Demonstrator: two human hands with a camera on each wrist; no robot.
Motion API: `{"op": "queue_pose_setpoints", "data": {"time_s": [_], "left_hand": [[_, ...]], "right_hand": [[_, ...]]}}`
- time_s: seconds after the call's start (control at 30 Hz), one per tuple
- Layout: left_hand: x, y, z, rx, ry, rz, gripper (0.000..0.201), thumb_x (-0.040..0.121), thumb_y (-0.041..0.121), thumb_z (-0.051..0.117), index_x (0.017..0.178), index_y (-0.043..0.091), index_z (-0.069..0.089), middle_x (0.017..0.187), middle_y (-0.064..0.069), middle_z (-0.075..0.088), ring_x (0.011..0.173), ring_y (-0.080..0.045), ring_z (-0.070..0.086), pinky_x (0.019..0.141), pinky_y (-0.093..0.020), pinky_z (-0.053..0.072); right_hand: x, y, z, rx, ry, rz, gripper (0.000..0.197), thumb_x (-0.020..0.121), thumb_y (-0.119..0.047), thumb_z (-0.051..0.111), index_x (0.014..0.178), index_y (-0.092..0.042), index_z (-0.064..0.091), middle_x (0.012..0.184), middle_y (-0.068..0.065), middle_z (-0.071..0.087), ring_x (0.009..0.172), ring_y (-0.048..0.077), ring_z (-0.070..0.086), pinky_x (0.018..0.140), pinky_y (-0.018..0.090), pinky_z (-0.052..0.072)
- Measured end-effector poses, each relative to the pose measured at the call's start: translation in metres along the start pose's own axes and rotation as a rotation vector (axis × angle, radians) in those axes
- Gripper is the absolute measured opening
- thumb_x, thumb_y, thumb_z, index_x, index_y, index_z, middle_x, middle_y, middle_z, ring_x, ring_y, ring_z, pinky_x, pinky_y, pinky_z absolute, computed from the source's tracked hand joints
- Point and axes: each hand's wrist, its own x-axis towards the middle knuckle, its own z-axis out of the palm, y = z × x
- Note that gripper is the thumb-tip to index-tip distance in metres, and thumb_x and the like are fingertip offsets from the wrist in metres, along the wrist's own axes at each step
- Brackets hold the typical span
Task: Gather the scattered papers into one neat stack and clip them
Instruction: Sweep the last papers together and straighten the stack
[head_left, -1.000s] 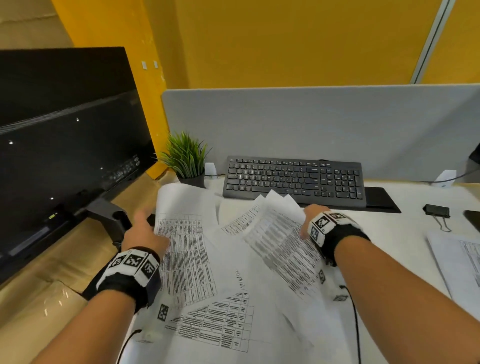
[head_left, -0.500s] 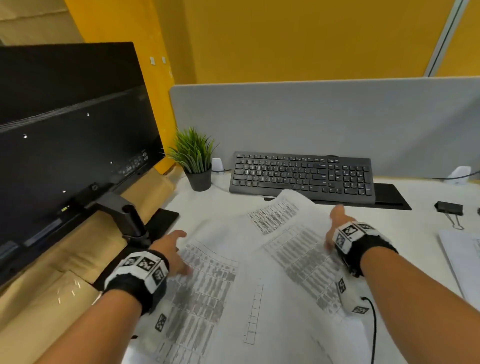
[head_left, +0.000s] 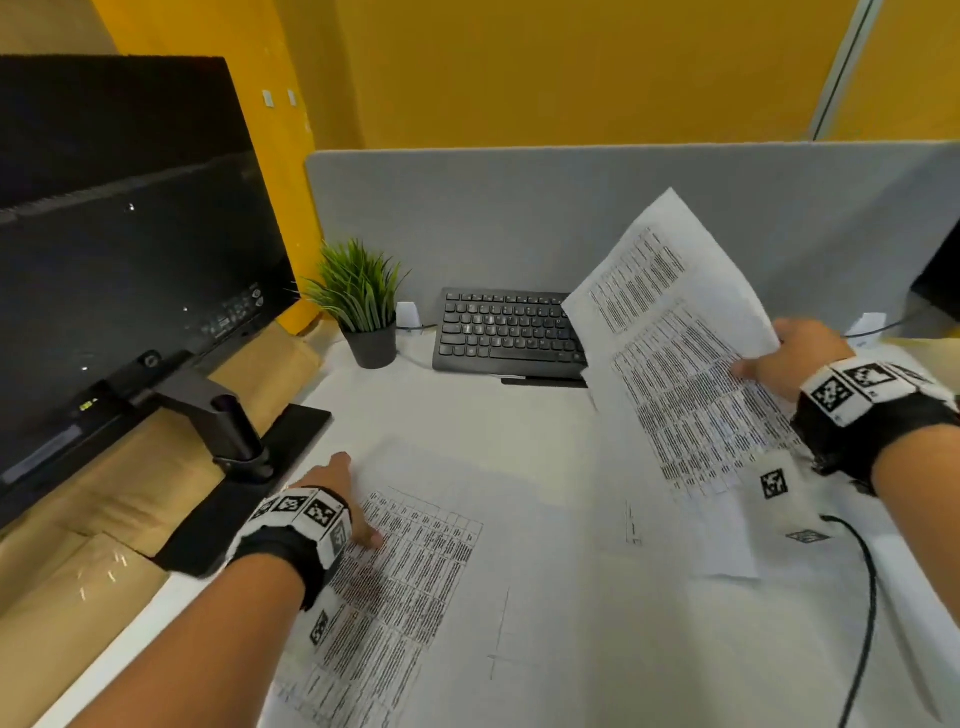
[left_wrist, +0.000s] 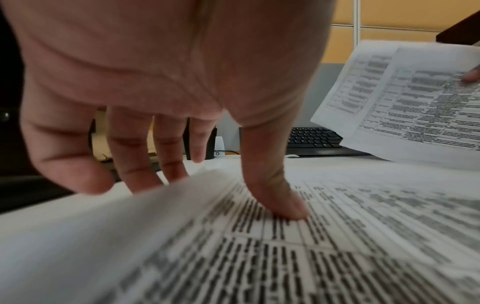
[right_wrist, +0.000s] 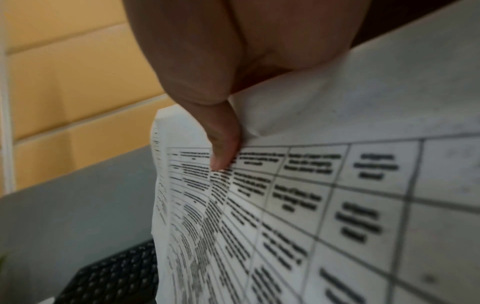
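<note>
My right hand (head_left: 789, 358) grips several printed papers (head_left: 675, 364) by their right edge and holds them tilted in the air over the keyboard's right end. Its thumb (right_wrist: 223, 152) lies on the top printed page (right_wrist: 311, 205). A printed sheet (head_left: 415, 571) rests on the desk at the front left, on top of other white sheets (head_left: 561, 623). My left hand (head_left: 343, 499) is at its left edge. The thumb (left_wrist: 275, 197) presses on the sheet (left_wrist: 337, 246), and the fingertips disappear behind its raised edge. No clip is in sight.
A black keyboard (head_left: 504, 332) and a small potted plant (head_left: 363, 312) stand by the grey partition (head_left: 519, 218). A large monitor (head_left: 119, 249) on its arm (head_left: 223, 415) fills the left. A black cable (head_left: 862, 597) runs from my right wrist.
My right hand has lifted its papers off the desk, up and to the right. My left hand has shifted to the left edge of the printed sheet, whose edge is now raised.
</note>
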Motion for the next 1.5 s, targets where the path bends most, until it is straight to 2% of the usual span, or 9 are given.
{"op": "queue_pose_setpoints", "data": {"time_s": [0.2,0.5,0.67,0.77,0.9,1.03,1.13,1.3,1.5], "left_hand": [[-0.002,-0.004,-0.001,-0.334,0.028,-0.032,0.077,0.064,0.025,0.082,0.127,0.008,0.040,0.124,-0.014,0.055,0.114,-0.032,0.053,0.096,-0.038,0.044],[-0.007,-0.002,-0.012,-0.697,0.180,0.239,0.022,0.080,0.013,0.069,0.100,0.014,0.061,0.098,-0.012,0.064,0.090,-0.027,0.058,0.076,-0.028,0.040],[-0.027,0.014,-0.026,-0.816,0.188,0.407,0.026,0.096,0.008,0.041,0.074,0.016,0.052,0.078,-0.001,0.054,0.078,-0.020,0.055,0.063,-0.027,0.047],[-0.032,0.017,-0.027,-0.900,0.123,0.477,0.014,0.088,0.006,0.057,0.084,0.018,0.061,0.077,0.009,0.064,0.072,-0.006,0.059,0.057,-0.015,0.047],[-0.027,0.008,-0.029,-0.895,0.118,0.483,0.015,0.084,0.010,0.064,0.082,0.025,0.063,0.072,0.015,0.069,0.073,-0.004,0.063,0.063,-0.015,0.049],[-0.022,0.003,-0.030,-0.936,0.231,0.381,0.007,0.086,0.017,0.062,0.081,0.013,0.063,0.083,-0.003,0.067,0.081,-0.025,0.063,0.076,-0.038,0.050],[-0.015,-0.001,-0.026,-1.013,0.334,0.244,0.008,0.084,0.010,0.063,0.091,0.008,0.063,0.088,-0.010,0.064,0.084,-0.030,0.060,0.072,-0.033,0.045],[0.001,-0.009,-0.015,-0.990,0.386,0.068,0.032,0.081,0.005,0.064,0.112,0.005,0.056,0.098,-0.015,0.057,0.086,-0.031,0.054,0.077,-0.037,0.044],[-0.002,0.004,-0.017,-0.971,0.313,0.142,0.025,0.078,-0.003,0.058,0.100,0.007,0.050,0.098,-0.019,0.056,0.086,-0.033,0.054,0.078,-0.038,0.042]], "right_hand": [[-0.006,-0.029,-0.020,0.248,-0.073,-0.193,0.053,0.080,-0.017,0.073,0.129,-0.012,0.055,0.120,0.014,0.061,0.112,0.029,0.056,0.087,0.031,0.037],[-0.036,-0.076,-0.022,0.419,-0.578,-0.407,0.016,0.078,-0.011,0.070,0.087,-0.022,0.065,0.064,-0.014,0.071,0.060,-0.003,0.065,0.057,0.015,0.049],[-0.036,-0.086,0.029,0.000,-0.673,-0.451,0.026,0.070,-0.034,0.078,0.092,-0.028,0.065,0.091,-0.005,0.069,0.086,0.017,0.066,0.079,0.035,0.053],[-0.040,-0.082,0.065,-0.058,-0.667,-0.513,0.042,0.073,-0.032,0.076,0.112,-0.023,0.062,0.110,-0.006,0.060,0.101,0.017,0.059,0.095,0.041,0.047],[-0.039,-0.075,0.075,-0.030,-0.756,-0.532,0.023,0.075,-0.023,0.077,0.090,-0.032,0.062,0.099,-0.005,0.069,0.094,0.016,0.065,0.093,0.038,0.050],[-0.032,-0.076,0.058,-0.003,-0.655,-0.583,0.028,0.073,-0.020,0.078,0.085,-0.035,0.058,0.091,-0.008,0.067,0.083,0.008,0.063,0.077,0.029,0.053],[-0.023,-0.077,0.028,0.052,-0.491,-0.582,0.036,0.071,-0.017,0.080,0.085,-0.038,0.054,0.086,-0.012,0.062,0.080,0.009,0.060,0.064,0.021,0.046],[-0.033,-0.099,-0.040,0.070,-0.147,-0.588,0.055,0.077,-0.016,0.076,0.125,-0.023,0.052,0.106,0.000,0.060,0.095,0.018,0.055,0.081,0.032,0.044],[-0.075,-0.133,-0.096,0.273,-0.066,-0.794,0.020,0.076,-0.016,0.075,0.094,-0.021,0.067,0.071,-0.009,0.062,0.052,-0.001,0.056,0.047,0.011,0.042]]}}
